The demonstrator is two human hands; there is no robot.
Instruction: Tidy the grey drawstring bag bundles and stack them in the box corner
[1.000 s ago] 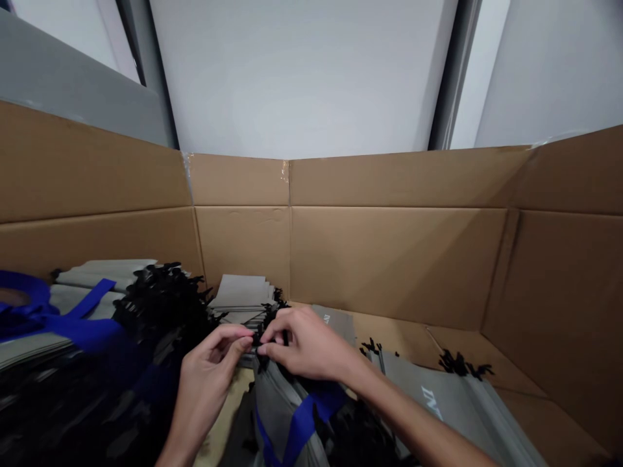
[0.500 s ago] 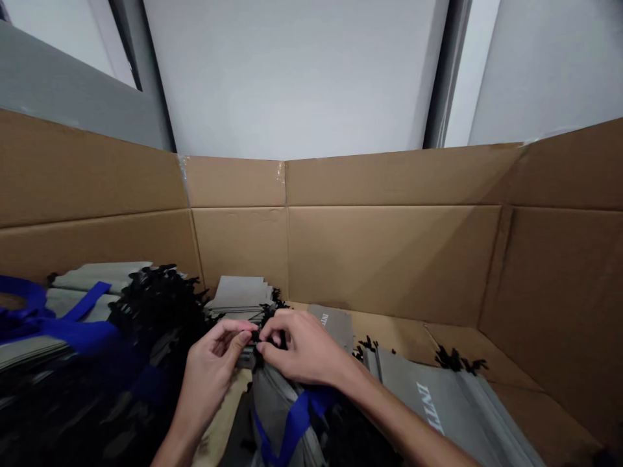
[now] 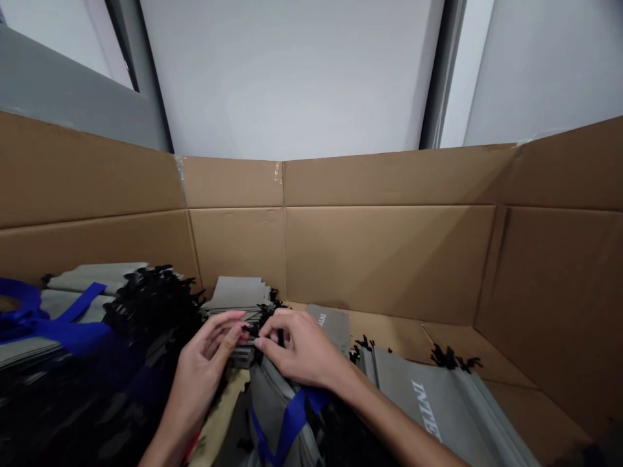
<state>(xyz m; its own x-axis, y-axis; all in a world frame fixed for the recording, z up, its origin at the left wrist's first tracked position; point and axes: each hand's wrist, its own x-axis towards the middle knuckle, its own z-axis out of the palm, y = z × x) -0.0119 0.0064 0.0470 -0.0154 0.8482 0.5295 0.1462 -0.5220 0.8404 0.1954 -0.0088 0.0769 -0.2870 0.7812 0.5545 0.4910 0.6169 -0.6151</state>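
Note:
A bundle of grey cloth drawstring bags, with a blue ribbon around it, lies low in the middle below my hands. Black cord shows at the top of this bundle, between my two hands. The thumb and fingers of my left hand are curled in a loose pinch at the cord's left end. Opposite, my right hand pinches the black cord at the bag's neck between thumb and forefinger. The exact grip at the fingertips is small and partly hidden.
Tall cardboard walls surround the work area. Left stands a big pile of grey bags with black cord ends and blue ribbon. Behind my hands is a smaller bag stack. More printed grey bags lie at right.
My left hand has shifted slightly left and away from the right hand, its fingers a little looser. My right hand keeps its pinch at the bag's neck.

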